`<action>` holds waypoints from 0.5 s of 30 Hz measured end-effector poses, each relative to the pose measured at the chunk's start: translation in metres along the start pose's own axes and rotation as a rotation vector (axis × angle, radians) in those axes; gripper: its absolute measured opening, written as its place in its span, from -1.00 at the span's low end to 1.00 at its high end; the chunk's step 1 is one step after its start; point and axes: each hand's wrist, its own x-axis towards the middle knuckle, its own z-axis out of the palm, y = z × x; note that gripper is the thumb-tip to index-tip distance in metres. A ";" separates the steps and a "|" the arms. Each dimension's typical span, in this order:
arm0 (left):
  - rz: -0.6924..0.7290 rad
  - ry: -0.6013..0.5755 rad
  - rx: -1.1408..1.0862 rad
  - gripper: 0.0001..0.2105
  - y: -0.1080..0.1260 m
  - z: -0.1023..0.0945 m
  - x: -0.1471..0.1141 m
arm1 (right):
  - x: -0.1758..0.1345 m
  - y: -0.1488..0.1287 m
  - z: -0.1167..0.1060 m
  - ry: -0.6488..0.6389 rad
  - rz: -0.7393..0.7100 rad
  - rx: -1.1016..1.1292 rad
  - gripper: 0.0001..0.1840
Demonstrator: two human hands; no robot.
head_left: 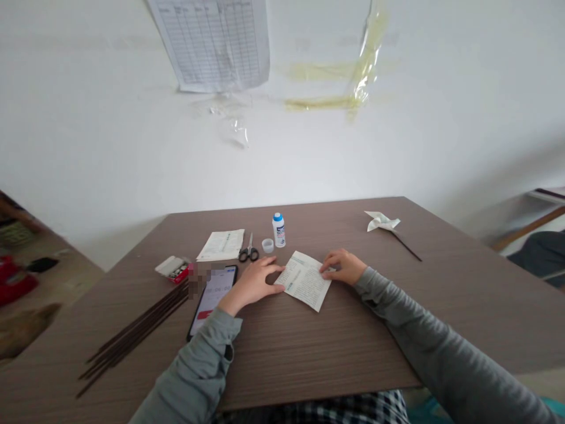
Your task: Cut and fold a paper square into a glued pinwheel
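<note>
A square sheet of printed paper (304,281) lies on the table in front of me, turned so that a corner points toward me. My left hand (256,281) is at its left corner, thumb and fingers apart, with the tips touching or just beside the edge. At the right corner, my right hand (344,267) pinches the paper between thumb and fingers. Beyond the sheet stand a white glue bottle (279,231) with a blue top and a small clear cap (267,245). Black-handled scissors (249,252) lie just past my left hand.
A stack of printed paper (221,245) lies left of the scissors. Under my left forearm is a phone (214,297) showing a timer. Thin dark sticks (136,327) and an opened small box (174,268) are farther left. A paper pinwheel (382,222) on a stick lies back right.
</note>
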 end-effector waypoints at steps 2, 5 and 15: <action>0.002 0.002 -0.002 -0.41 0.000 -0.001 0.000 | 0.000 0.000 0.000 -0.048 0.027 -0.021 -0.82; -0.014 -0.002 0.000 -0.42 0.003 -0.002 -0.001 | 0.000 0.000 0.001 -0.061 0.030 -0.044 -0.73; -0.056 0.025 0.111 -0.46 0.019 0.007 -0.003 | -0.004 -0.006 0.010 -0.087 -0.002 -0.066 -0.48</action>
